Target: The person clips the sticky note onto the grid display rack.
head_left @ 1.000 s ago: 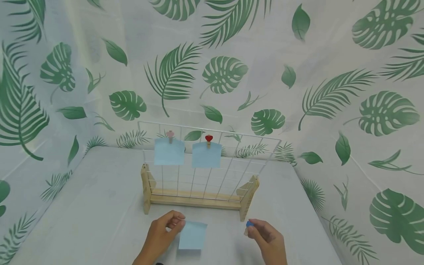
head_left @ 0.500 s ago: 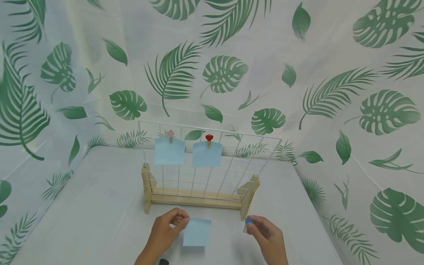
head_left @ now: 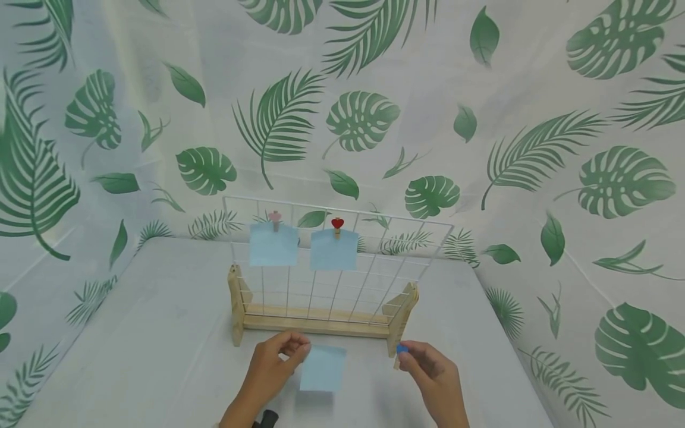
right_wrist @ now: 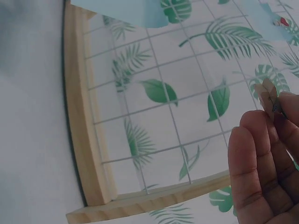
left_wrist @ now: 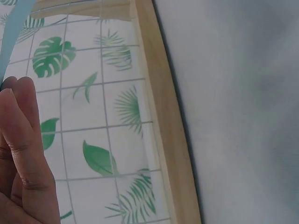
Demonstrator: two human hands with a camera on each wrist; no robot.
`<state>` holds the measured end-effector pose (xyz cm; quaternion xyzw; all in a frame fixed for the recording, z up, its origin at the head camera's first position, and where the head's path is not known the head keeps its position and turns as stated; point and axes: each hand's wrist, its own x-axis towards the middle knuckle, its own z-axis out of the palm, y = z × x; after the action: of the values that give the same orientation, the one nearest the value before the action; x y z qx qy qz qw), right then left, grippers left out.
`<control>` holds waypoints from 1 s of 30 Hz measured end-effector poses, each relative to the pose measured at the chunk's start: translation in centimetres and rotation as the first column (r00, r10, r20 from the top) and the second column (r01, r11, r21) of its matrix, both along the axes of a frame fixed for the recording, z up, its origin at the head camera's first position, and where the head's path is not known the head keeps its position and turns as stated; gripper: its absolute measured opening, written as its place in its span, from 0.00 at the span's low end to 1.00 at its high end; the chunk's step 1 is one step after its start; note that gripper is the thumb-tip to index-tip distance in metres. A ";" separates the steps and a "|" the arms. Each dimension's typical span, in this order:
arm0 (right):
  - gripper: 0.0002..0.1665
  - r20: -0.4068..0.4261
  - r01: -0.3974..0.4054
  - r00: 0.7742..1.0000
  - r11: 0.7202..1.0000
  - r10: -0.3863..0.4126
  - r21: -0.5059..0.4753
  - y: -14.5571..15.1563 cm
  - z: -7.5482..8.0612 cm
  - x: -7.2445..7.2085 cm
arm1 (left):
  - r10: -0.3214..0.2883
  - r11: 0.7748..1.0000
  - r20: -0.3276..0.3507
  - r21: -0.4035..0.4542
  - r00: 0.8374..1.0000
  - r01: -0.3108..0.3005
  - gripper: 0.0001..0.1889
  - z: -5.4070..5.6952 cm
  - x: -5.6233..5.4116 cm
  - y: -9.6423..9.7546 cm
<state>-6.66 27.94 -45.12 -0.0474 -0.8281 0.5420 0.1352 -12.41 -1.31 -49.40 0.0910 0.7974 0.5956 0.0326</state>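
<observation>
My left hand (head_left: 275,367) pinches the upper left corner of a light blue paper sheet (head_left: 323,370), which hangs in front of the rack's base. In the left wrist view a strip of that sheet (left_wrist: 12,35) rises above the fingers (left_wrist: 23,116). My right hand (head_left: 432,375) pinches a small wooden clothespin (head_left: 397,361) with a blue top, close to the right foot of the rack. The right wrist view shows the clothespin's wooden legs (right_wrist: 267,97) between thumb and fingertips. Behind both hands stands a white wire grid rack (head_left: 369,285) on a wooden base (head_left: 316,326).
Two light blue sheets hang from the grid: the left sheet (head_left: 274,246) under a pink clothespin (head_left: 275,221), the right sheet (head_left: 334,251) under a red heart clothespin (head_left: 337,226). A black object (head_left: 267,418) shows beside the left wrist. Leaf-print cloth surrounds the white table (head_left: 160,333).
My left hand has moved the paper sheet slightly right and up, toward the rack. My right hand has raised the clothespin a little. More of the black object shows by the left wrist.
</observation>
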 end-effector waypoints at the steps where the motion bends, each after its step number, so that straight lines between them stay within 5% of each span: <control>1: 0.10 -0.008 -0.002 1.000 1.000 0.002 0.000 0.0 0.1 0.0 | -0.001 1.000 -0.011 -0.003 1.000 0.001 0.07 0.1 -0.1 0.1; 30: 0.07 -0.148 -0.009 0.989 0.997 0.021 0.080 -0.1 1.8 -0.8 | 0.039 0.996 -0.129 0.083 0.991 -0.028 0.02 3.3 -0.9 1.9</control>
<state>-7.44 27.85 -43.35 0.0048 -0.8369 0.5116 0.1944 -13.30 0.59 -46.08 0.1176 0.7743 0.6209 -0.0332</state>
